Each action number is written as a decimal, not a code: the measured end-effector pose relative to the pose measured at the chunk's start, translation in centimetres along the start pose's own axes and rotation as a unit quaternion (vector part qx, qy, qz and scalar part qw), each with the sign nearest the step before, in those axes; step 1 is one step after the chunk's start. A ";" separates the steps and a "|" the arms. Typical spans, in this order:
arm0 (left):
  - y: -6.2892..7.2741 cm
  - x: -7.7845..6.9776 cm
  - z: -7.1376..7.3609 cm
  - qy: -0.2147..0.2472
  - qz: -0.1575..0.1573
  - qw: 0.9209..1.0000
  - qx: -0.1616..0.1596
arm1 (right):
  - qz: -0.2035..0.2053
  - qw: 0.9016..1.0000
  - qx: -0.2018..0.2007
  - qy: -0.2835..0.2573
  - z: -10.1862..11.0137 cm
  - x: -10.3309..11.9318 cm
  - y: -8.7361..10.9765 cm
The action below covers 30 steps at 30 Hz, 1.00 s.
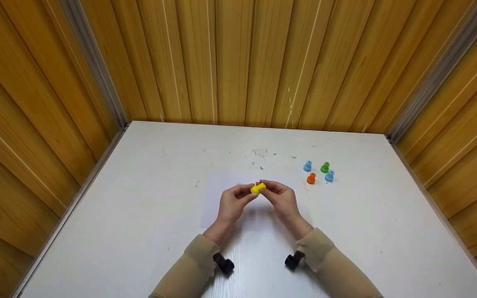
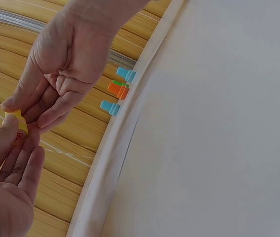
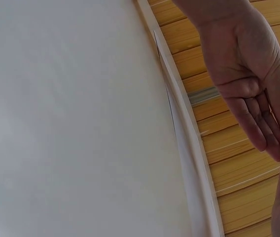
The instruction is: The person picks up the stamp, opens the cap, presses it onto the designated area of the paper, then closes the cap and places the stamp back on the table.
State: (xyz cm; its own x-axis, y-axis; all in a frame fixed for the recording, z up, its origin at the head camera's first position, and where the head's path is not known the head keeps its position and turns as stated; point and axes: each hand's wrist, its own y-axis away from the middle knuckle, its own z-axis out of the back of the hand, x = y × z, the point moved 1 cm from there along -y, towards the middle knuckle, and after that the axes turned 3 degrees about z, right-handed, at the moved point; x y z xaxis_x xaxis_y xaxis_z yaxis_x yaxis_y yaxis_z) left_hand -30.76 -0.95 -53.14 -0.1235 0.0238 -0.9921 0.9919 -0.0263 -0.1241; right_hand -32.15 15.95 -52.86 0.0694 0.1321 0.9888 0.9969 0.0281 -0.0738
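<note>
Over a white sheet of paper (image 1: 210, 209), both hands hold a small yellow toy stamp (image 1: 258, 188) between them. My left hand (image 1: 232, 203) pinches one end with thumb and fingers. On the other end, my right hand (image 1: 283, 203) has its thumb and fingertips. A red design shows on the end face of the yellow stamp (image 2: 21, 130) in the left wrist view, where the left hand (image 2: 7, 197) is below and the right hand (image 2: 71, 59) above. From the right wrist, only a sliver of yellow appears at the image's edge.
Right of the hands stand two light blue stamps (image 1: 307, 166) (image 1: 329, 176), a green stamp (image 1: 325, 167) and an orange stamp (image 1: 311, 178). Dark smudges (image 1: 259, 153) mark the white table (image 1: 147, 174) farther back. Wood-look panels (image 1: 230, 62) enclose its back and sides.
</note>
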 end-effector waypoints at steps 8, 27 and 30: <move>-0.7 0.1 0.8 -0.001 0.011 1.000 -0.016 | -0.042 0.996 -0.024 -0.074 0.3 0.1 -0.7; -2.6 0.2 6.2 -0.053 0.023 0.990 -0.125 | -0.015 0.976 -0.025 0.216 3.3 1.8 -6.1; -2.7 0.2 6.5 -0.053 0.036 0.990 -0.125 | -0.026 0.969 -0.016 0.246 3.3 1.3 -6.9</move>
State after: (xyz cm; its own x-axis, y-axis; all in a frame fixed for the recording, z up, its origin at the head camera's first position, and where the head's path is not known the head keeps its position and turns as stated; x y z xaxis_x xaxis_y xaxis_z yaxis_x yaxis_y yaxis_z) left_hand -33.64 -7.33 -53.09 -0.0422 -0.0748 -0.9963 0.9726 0.2250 -0.0581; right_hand -39.06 19.18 -51.51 0.0213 -0.3578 0.9336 0.9996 -0.0106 -0.0269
